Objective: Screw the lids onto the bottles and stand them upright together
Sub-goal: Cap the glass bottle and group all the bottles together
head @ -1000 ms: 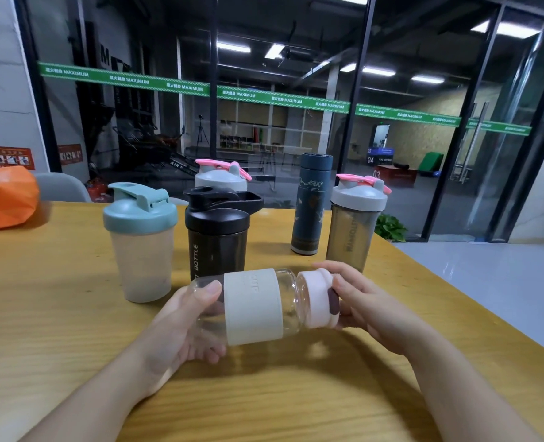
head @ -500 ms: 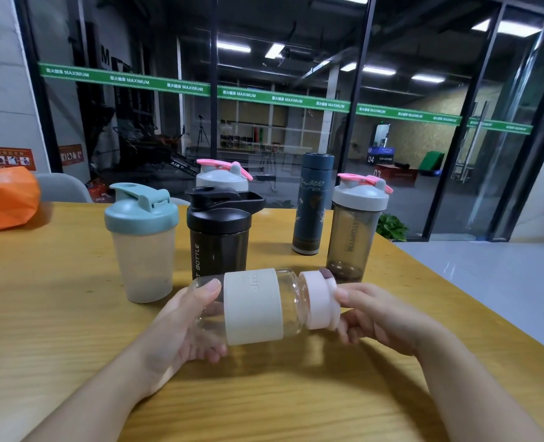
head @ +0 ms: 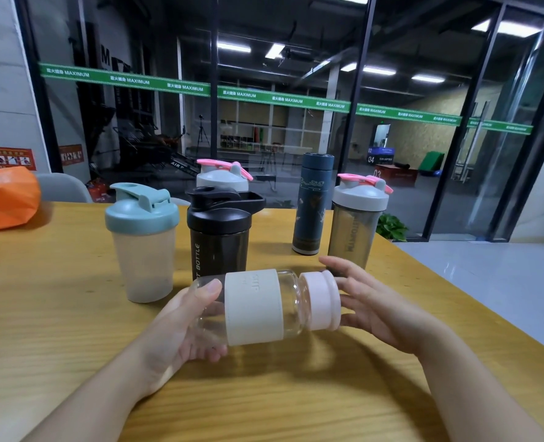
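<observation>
A clear glass bottle (head: 293, 301) with a pale sleeve lies sideways just above the wooden table (head: 57, 330). My left hand (head: 181, 327) grips its base end, thumb on top. A pink lid (head: 320, 301) sits on its mouth, pointing right. My right hand (head: 375, 301) is at the lid, fingers spread over its far side and thumb at its lower rim. Behind stand lidded bottles: a teal-lidded shaker (head: 143, 244), a black shaker (head: 219, 237), a pink-and-grey-lidded one (head: 221, 177) behind it, a blue flask (head: 312, 202) and a smoky shaker (head: 356, 224).
An orange bag (head: 6, 199) lies at the table's far left, beside a grey chair back (head: 63, 186). The table's right edge runs diagonally past my right forearm, with grey floor beyond. A glass wall stands behind the table.
My right hand has shifted round the pink lid, its fingers swinging from the near side up over the far side. The bottle stays sideways in my left hand.
</observation>
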`<state>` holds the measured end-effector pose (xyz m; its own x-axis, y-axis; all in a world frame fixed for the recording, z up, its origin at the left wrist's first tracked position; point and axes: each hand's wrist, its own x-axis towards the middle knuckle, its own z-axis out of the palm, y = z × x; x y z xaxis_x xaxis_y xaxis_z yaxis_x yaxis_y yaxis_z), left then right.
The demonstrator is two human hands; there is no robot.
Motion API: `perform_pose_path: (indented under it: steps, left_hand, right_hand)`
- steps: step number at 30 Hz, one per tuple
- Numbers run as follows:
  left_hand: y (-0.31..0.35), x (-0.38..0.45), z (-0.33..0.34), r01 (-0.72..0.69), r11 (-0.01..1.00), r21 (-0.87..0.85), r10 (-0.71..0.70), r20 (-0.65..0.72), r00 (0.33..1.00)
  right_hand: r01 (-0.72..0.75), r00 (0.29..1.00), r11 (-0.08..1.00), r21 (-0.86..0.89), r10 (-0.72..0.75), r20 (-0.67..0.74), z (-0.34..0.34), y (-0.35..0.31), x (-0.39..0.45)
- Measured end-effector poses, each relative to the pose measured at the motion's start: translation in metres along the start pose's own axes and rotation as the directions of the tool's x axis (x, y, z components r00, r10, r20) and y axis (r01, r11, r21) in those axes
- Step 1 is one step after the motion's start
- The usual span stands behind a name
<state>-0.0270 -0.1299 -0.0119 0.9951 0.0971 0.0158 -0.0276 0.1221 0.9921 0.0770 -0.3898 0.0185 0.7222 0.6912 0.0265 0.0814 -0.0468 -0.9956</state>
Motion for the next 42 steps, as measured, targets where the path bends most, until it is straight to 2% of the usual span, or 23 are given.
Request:
perform_pose_path:
  steps: [3,8,14,18,21,25,29,34,37,40,42]
  left_hand:
    - [0.000,0.000,0.000,0.005,1.000,-0.002,-0.005,-0.006,1.000]
    - [-0.001,0.000,0.000,0.008,1.000,0.003,-0.008,-0.006,1.000]
    - [0.001,-0.002,0.001,0.003,1.000,0.009,-0.003,-0.001,1.000]
    - [0.001,-0.003,0.003,0.001,1.000,0.018,-0.001,-0.006,1.000]
    - [0.001,-0.003,0.004,-0.006,1.000,0.025,0.007,-0.002,1.000]
    - [0.002,-0.003,0.004,-0.010,1.000,0.022,0.010,0.002,1.000]
    - [0.002,-0.003,0.004,-0.006,1.000,0.021,0.006,0.003,1.000]
    - [0.002,-0.004,0.003,-0.003,1.000,0.022,0.003,-0.003,1.000]
    - [0.002,-0.004,0.003,-0.001,1.000,0.018,0.001,-0.013,1.000]
    - [0.002,-0.004,0.004,-0.001,1.000,0.016,0.001,-0.015,1.000]
    - [0.002,-0.004,0.004,-0.003,1.000,0.017,0.003,-0.010,1.000]
  right_hand:
    - [0.050,0.996,0.998,0.040,-0.053,0.068,-0.005,-0.001,-0.004]
    - [0.010,0.994,1.000,0.020,-0.012,0.106,-0.001,0.001,-0.003]
    - [-0.042,0.999,0.990,-0.132,0.039,-0.023,0.004,0.002,0.000]
    - [-0.116,0.986,0.943,-0.312,0.071,-0.151,0.011,0.000,0.001]
    - [-0.167,0.978,0.906,-0.390,0.103,-0.181,0.013,-0.001,0.002]
    - [-0.136,0.985,0.945,-0.298,0.096,-0.145,0.009,0.003,0.002]
    - [0.001,1.000,0.988,-0.153,0.004,0.029,0.003,0.002,-0.001]
    - [0.008,0.991,0.987,-0.163,0.014,0.133,0.001,0.003,-0.004]
    - [0.003,0.991,0.983,-0.185,0.021,0.129,0.001,0.004,-0.003]
    - [-0.050,0.996,0.993,-0.107,0.058,0.073,0.001,0.003,-0.001]
    - [-0.092,0.995,0.987,-0.133,0.096,0.026,0.004,0.002,0.000]
